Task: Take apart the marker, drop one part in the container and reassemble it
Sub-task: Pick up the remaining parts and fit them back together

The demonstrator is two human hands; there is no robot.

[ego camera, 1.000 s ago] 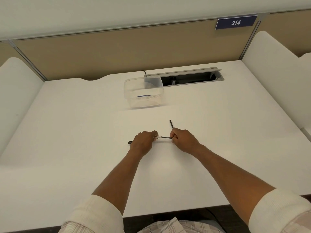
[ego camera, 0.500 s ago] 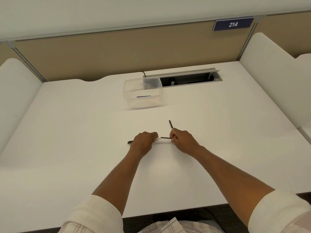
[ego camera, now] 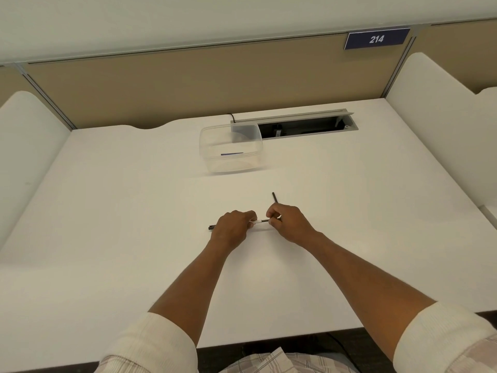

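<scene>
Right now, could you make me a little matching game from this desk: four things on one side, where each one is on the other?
Things:
1. clear container
2. number sign
3. cable slot
4. marker body

Places:
A. in the left hand
B. on the partition, upper right
C. recessed in the desk at the back
D. on the desk, beside the slot's left end

Pairs: 1-D, 2-B, 3-C, 4-A

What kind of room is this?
Probably an office or study booth: a white desk fenced by tan divider panels, a number sign reading 214, and a cable slot in the desktop.
</scene>
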